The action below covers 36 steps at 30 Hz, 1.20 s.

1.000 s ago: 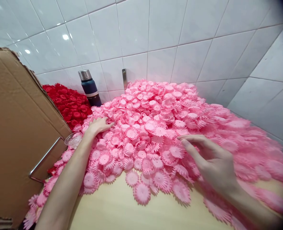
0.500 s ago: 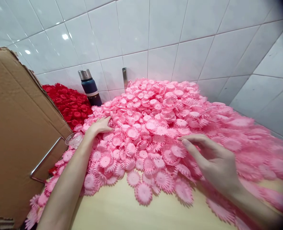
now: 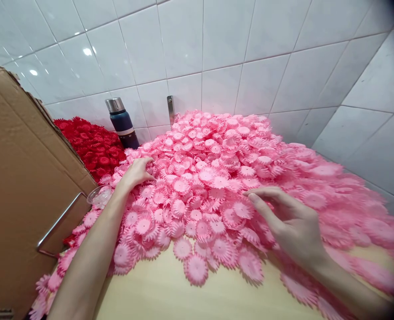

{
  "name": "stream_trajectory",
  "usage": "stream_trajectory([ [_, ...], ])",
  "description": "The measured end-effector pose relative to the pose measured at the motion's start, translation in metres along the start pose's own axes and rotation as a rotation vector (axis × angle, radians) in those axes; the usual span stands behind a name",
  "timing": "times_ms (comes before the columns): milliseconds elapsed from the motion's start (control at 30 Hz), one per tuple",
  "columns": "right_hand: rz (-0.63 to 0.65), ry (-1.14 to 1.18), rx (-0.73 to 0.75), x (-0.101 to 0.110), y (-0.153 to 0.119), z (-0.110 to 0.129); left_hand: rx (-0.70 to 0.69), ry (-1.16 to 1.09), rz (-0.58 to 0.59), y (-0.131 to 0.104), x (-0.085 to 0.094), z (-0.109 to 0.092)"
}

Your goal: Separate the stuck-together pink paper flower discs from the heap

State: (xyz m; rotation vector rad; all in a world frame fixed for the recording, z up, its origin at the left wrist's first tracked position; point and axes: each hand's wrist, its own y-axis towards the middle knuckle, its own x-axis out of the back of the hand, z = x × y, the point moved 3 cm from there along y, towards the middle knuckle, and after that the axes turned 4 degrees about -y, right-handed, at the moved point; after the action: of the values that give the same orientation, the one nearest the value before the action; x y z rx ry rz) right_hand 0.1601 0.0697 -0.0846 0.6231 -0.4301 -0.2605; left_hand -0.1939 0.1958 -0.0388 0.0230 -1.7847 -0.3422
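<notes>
Pink scalloped fabric flower discs (image 3: 197,178) lie heaped across the table. My left hand (image 3: 137,172) reaches to the left slope of the heap, thumb and fingers apart, its fingertips at the discs. No disc can be made out in its grasp. Over the right front of the heap is my right hand (image 3: 292,222), with thumb tip and index fingertip brought together in a pinch. Whatever may be between those tips is too small to tell. Its other fingers curl behind, partly hidden.
A dark blue bottle (image 3: 123,126) stands by the tiled wall beside a red heap of similar flowers (image 3: 95,146). At left are a cardboard box (image 3: 26,191), a metal wire frame (image 3: 61,222) and a clear plastic dish (image 3: 100,195). The pale tabletop (image 3: 157,289) shows in front.
The whole view has shifted slightly, so things sit a little further left. My left thumb and fingers have curled somewhat more. My right hand keeps its pinch.
</notes>
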Motion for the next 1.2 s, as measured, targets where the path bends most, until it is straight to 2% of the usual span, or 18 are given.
stream_trajectory([
  [267, 0.007, 0.008, -0.004, 0.001, 0.001, 0.002, 0.034, -0.002, -0.384, -0.004, 0.037, -0.010],
  [400, 0.013, 0.010, -0.006, 0.000, 0.000, 0.002, -0.069, -0.076, -0.539, -0.010, 0.057, -0.027],
  [467, 0.011, 0.021, -0.012, 0.001, 0.000, 0.003, -0.135, -0.114, -0.557, -0.012, 0.063, -0.040],
  [533, 0.025, 0.068, -0.030, 0.003, 0.000, 0.003, -0.200, -0.166, -0.531, -0.013, 0.066, -0.053],
  [600, 0.136, 0.182, -0.087, 0.004, 0.001, 0.003, -0.248, -0.214, -0.490, -0.013, 0.064, -0.062],
  [667, 0.409, 0.350, -0.193, 0.001, 0.001, 0.004, -0.262, -0.240, -0.430, -0.011, 0.058, -0.065],
  [767, 0.951, 0.492, -0.346, -0.009, -0.009, 0.010, -0.241, -0.247, -0.324, -0.010, 0.050, -0.064],
  [800, 1.058, 0.473, -0.364, -0.011, -0.012, 0.012, -0.237, -0.254, -0.299, -0.010, 0.049, -0.064],
  [833, 1.106, 0.432, -0.371, -0.014, -0.014, 0.013, -0.238, -0.265, -0.276, -0.011, 0.049, -0.066],
  [900, 1.049, 0.357, -0.371, -0.019, -0.016, 0.012, -0.243, -0.302, -0.217, -0.014, 0.052, -0.073],
  [1000, 0.848, 0.359, -0.382, -0.025, -0.014, 0.007, -0.286, -0.433, -0.092, -0.023, 0.058, -0.095],
  [1100, 0.722, 0.410, -0.412, -0.028, -0.012, 0.001, -0.410, -0.562, 0.122, -0.036, 0.059, -0.128],
  [1167, 0.687, 0.499, -0.490, -0.029, -0.012, -0.002, -0.509, -0.616, 0.289, -0.047, 0.054, -0.151],
  [1200, 0.661, 0.558, -0.536, -0.029, -0.012, -0.003, -0.573, -0.615, 0.334, -0.052, 0.051, -0.161],
])
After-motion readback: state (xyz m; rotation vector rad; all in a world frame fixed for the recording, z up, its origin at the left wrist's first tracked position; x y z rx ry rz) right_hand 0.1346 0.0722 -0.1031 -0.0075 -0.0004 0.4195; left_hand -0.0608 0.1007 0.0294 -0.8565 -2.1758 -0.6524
